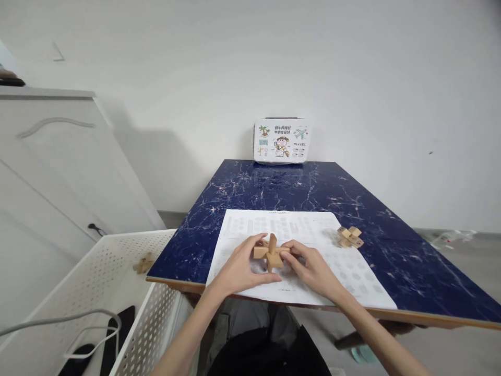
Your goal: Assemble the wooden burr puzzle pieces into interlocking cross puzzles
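Note:
A wooden cross-shaped burr puzzle (271, 252) is held just above a white printed sheet (352, 271) near the front edge of a dark blue marbled table (282, 188). My left hand (238, 266) grips its left bar, thumb underneath and fingers curled on top. My right hand (311, 263) pinches its right bar from the other side. A second, smaller wooden burr puzzle (349, 236) lies on the sheet's right edge, apart from both hands.
A white pouch printed with cartoon travel pictures (281, 140) stands against the wall at the table's back edge. Left of the table is a white perforated basket (97, 292) holding another wooden puzzle (143, 263), a grey cable and dark items. A white cabinet (47, 167) stands far left.

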